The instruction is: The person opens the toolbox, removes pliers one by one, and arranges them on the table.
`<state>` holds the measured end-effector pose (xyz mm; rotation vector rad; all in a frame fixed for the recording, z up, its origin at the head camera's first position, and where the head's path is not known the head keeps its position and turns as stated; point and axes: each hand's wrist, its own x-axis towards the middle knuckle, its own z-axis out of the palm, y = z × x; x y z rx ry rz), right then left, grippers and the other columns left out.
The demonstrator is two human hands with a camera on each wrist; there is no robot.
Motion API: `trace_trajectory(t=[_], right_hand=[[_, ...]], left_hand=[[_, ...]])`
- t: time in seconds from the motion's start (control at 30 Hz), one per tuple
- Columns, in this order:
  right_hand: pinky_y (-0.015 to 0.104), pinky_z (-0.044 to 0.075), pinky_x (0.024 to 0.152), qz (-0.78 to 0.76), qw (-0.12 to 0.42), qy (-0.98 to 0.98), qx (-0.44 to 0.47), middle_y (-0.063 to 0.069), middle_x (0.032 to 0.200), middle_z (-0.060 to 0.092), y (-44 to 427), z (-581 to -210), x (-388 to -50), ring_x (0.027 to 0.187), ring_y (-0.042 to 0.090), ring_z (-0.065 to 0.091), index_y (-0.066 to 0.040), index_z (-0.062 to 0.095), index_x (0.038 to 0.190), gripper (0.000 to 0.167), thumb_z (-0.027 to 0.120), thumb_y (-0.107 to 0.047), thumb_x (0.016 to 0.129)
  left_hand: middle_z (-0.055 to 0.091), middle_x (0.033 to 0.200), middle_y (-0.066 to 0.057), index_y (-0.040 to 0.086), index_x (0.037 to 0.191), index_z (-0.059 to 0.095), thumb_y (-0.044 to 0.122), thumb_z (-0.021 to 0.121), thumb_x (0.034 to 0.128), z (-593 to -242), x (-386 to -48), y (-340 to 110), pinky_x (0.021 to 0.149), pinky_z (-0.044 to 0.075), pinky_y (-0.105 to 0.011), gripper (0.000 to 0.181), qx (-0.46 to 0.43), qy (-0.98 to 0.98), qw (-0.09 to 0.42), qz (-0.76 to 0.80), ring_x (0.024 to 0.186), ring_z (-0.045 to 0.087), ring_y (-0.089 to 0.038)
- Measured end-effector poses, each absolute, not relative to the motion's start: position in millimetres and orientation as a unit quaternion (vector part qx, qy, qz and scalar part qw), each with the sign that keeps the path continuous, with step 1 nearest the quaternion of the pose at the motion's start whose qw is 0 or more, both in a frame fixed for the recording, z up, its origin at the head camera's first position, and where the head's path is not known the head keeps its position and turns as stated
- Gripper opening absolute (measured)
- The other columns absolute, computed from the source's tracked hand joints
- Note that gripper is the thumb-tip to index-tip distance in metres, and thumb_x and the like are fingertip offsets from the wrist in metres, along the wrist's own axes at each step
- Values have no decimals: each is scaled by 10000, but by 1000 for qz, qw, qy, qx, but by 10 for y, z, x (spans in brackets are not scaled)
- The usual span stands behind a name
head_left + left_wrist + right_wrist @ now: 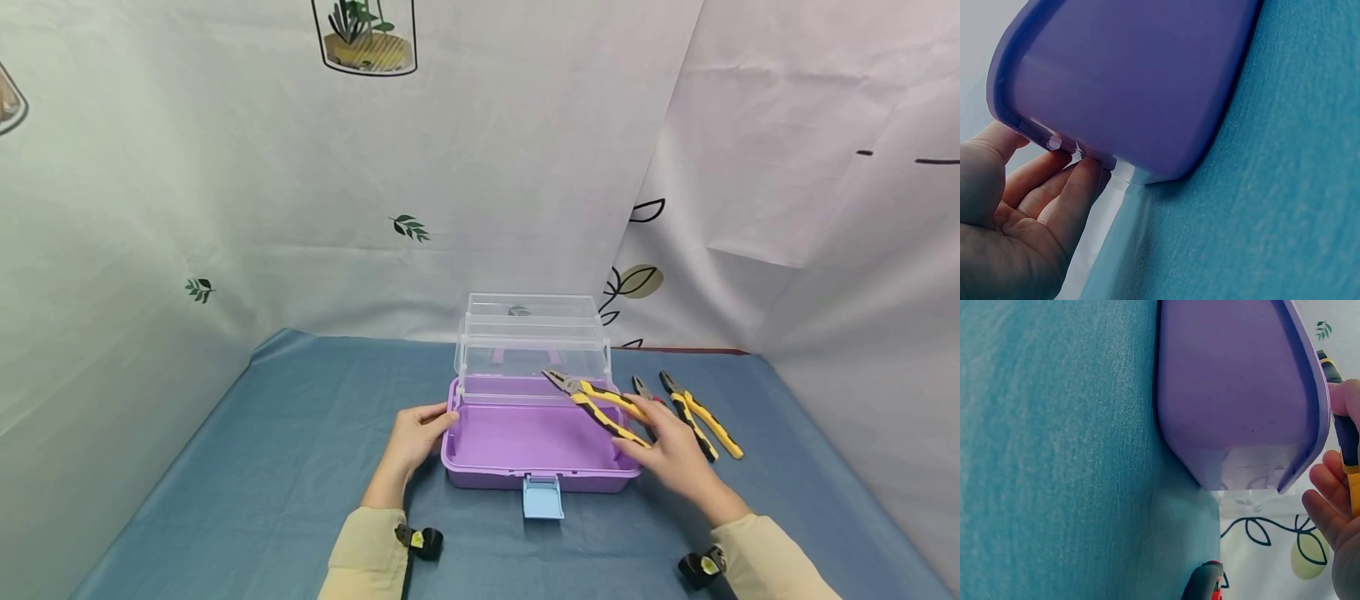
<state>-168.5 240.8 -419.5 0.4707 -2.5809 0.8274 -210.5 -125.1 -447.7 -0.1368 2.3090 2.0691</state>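
A purple toolbox (540,437) stands on the cloth with its clear lid (536,333) raised at the back. My left hand (411,442) grips the box's left end; in the left wrist view the thumb lies at the rim and the fingertips (1082,181) touch below it. My right hand (678,450) holds combination pliers (576,387) by their yellow-and-black handles, over the right part of the box. The jaws point up and left, above the interior. In the right wrist view a handle (1347,437) shows beside the rim.
Right of the box lie yellow-and-black pliers (692,423). Another tool (641,387) with some red lies partly behind my right hand. A light blue latch (542,500) hangs down at the box front. Blue cloth (300,467) covers the table, with printed curtains (337,167) around it.
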Motion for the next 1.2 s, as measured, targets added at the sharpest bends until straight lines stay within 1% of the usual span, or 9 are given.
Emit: trace_trajectory(t=[0.07, 0.13, 0.27, 0.43, 0.67, 0.8, 0.93, 1.07, 1.2], right_hand=[[526, 534, 782, 304, 194, -917, 168, 203, 1149, 617, 2417, -4195, -1680, 984, 343, 635, -19, 522, 1298, 651, 808, -208, 745], [544, 520, 812, 309, 190, -917, 164, 219, 1182, 601, 2431, -4198, -1679, 1012, 363, 633, -14, 518, 1302, 648, 802, -207, 753], [554, 520, 809, 316, 180, -919, 153, 228, 1207, 584, 2462, -4192, -1668, 1026, 374, 629, -8, 506, 1313, 650, 794, -201, 763], [522, 539, 789, 312, 179, -922, 141, 188, 1182, 606, 2512, -4204, -1661, 1021, 348, 636, -35, 498, 1324, 662, 798, -207, 759], [441, 572, 699, 301, 216, -918, 143, 151, 1141, 654, 2588, -4244, -1662, 996, 315, 642, -50, 524, 1311, 674, 822, -210, 728], [454, 557, 760, 307, 214, -918, 133, 155, 1129, 656, 2614, -4241, -1658, 981, 312, 651, -40, 527, 1309, 662, 815, -206, 736], [480, 517, 827, 319, 200, -918, 121, 193, 1143, 648, 2638, -4241, -1659, 1002, 344, 649, -18, 510, 1311, 651, 799, -207, 758], [482, 509, 834, 321, 192, -921, 110, 216, 1136, 654, 2663, -4248, -1660, 1014, 366, 643, 0, 495, 1311, 650, 791, -198, 767], [472, 520, 813, 318, 189, -924, 98, 229, 1133, 654, 2688, -4253, -1658, 1013, 370, 642, 17, 489, 1311, 650, 788, -188, 771]], left_hand=[[680, 1084, -225, -14, 1179, 649, 182, 696, 852, -4477, -2103, -1250, 674, 589, -345, 385, -45, 745, 20, 666, 799, 694, -192], [680, 1087, -224, -12, 1183, 648, 180, 693, 854, -4475, -2101, -1251, 675, 589, -344, 383, -44, 745, 20, 665, 801, 694, -194], [677, 1090, -229, -19, 1185, 644, 172, 688, 859, -4468, -2098, -1248, 675, 589, -338, 380, -42, 744, 20, 667, 805, 693, -189], [671, 1099, -234, -23, 1194, 636, 183, 689, 862, -4463, -2093, -1248, 677, 588, -337, 394, -41, 744, 22, 667, 810, 687, -178], [679, 1090, -223, -14, 1192, 641, 185, 691, 858, -4457, -2085, -1251, 671, 588, -331, 392, -43, 751, 21, 659, 808, 692, -182], [681, 1089, -217, -6, 1191, 644, 188, 691, 859, -4458, -2092, -1250, 671, 588, -330, 387, -45, 753, 22, 656, 809, 694, -190], [680, 1093, -217, 1, 1190, 647, 178, 680, 867, -4460, -2106, -1249, 675, 588, -333, 370, -48, 756, 21, 652, 816, 696, -198], [680, 1094, -216, 0, 1189, 648, 173, 676, 870, -4460, -2107, -1248, 671, 586, -328, 364, -48, 757, 20, 651, 810, 693, -190], [684, 1089, -210, 5, 1185, 652, 189, 686, 863, -4463, -2099, -1254, 661, 584, -320, 373, -48, 757, 20, 652, 797, 692, -181]])
